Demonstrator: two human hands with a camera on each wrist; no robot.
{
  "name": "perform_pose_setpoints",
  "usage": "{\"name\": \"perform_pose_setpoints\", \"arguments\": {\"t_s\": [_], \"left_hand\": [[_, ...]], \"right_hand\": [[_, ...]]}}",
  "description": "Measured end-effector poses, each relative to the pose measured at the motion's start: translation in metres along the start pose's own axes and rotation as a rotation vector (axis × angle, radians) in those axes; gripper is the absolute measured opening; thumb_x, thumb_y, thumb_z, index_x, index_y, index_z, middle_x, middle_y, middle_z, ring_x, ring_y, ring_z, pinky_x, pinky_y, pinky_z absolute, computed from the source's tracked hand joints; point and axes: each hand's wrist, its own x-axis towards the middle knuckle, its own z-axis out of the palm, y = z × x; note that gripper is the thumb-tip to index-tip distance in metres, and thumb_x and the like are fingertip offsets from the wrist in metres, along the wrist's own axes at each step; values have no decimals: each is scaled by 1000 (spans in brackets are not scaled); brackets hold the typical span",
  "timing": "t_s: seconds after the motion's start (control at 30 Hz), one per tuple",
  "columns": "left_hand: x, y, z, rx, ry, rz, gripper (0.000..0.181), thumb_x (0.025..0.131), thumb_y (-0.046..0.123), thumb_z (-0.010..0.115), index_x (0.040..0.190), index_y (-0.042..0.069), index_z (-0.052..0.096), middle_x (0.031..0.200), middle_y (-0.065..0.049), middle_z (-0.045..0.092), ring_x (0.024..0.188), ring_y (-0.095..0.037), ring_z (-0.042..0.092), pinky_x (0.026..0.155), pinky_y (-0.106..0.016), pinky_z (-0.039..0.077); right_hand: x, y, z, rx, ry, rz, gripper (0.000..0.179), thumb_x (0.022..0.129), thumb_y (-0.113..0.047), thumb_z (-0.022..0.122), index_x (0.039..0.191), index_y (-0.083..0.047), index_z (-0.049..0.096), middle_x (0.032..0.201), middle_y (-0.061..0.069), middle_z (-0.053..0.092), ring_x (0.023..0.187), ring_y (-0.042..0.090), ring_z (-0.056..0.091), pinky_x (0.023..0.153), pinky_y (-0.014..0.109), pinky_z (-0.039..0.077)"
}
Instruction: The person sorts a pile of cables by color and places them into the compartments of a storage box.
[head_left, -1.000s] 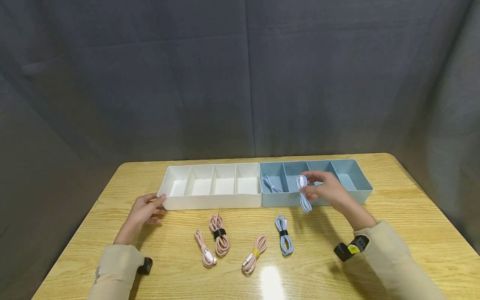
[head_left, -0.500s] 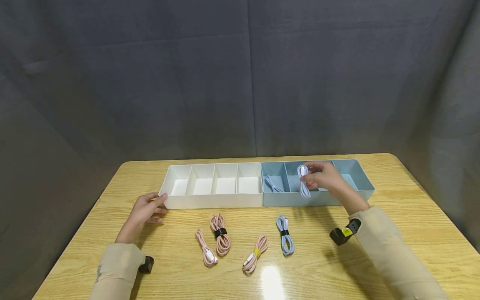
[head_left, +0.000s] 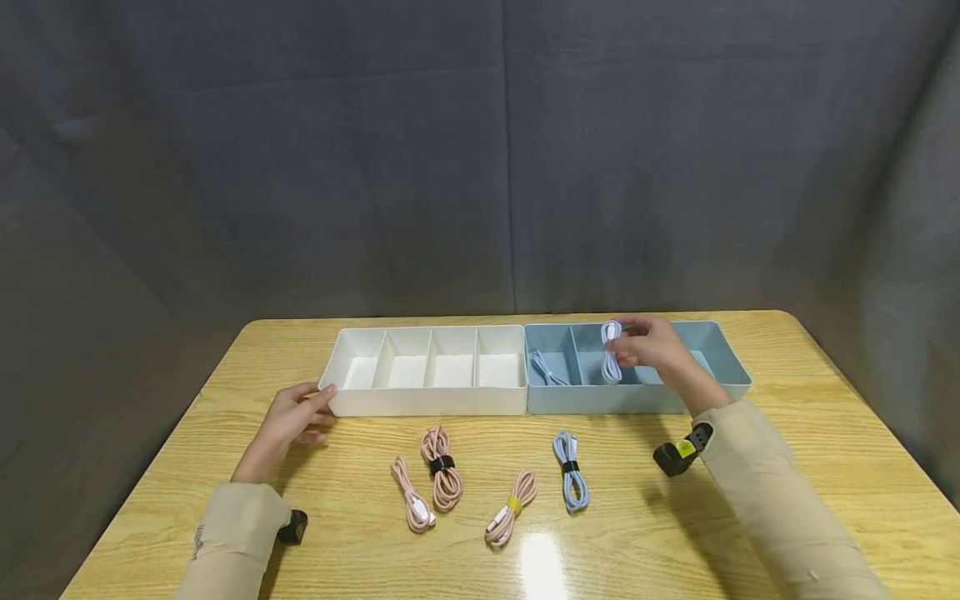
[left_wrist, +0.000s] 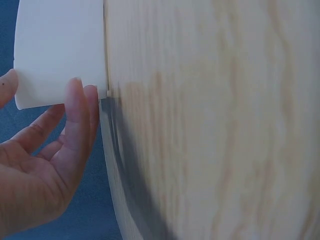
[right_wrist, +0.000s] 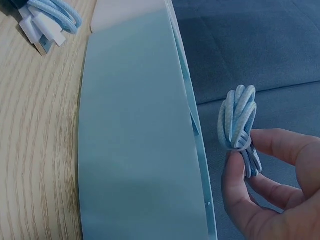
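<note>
In the head view my right hand pinches a coiled light-blue charging cable between thumb and fingers. The coil hangs over the second compartment from the left of the blue divided box; the right wrist view shows a pale tie round its middle. Another blue cable lies in that box's leftmost compartment. My left hand touches the left end of the white divided box. In the left wrist view its thumb is at the box's edge, with loosely extended fingers by the end wall.
In front of the boxes lie a pink cable with a white plug, a pink one with a black strap, a pink one with a yellow tie and a black-strapped blue cable. A dark curtain hangs behind the table.
My right hand has moved away from me with the blue cable, from the blue box's front wall to over its second compartment. The left hand stays at the white box.
</note>
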Motion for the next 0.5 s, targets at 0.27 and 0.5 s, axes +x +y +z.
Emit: {"name": "perform_pose_setpoints", "arguments": {"t_s": [0.27,0.5], "left_hand": [[-1,1,1,7,-11,2,67,92,42,51,133,-8,34,103,-22,56,77,-17,62,61,-31,56],[-1,1,0,4,-13,1,67,91,42,51,133,-8,34,104,-22,56,78,-19,62,61,-32,56]], "right_hand": [[3,3,-2,-1,31,39,61,87,-13,62,137,7,32,125,28,42,71,14,62,74,30,54],[-3,1,-2,11,34,65,60,87,-15,63,135,7,35,126,27,43,80,18,63,71,24,54]]}}
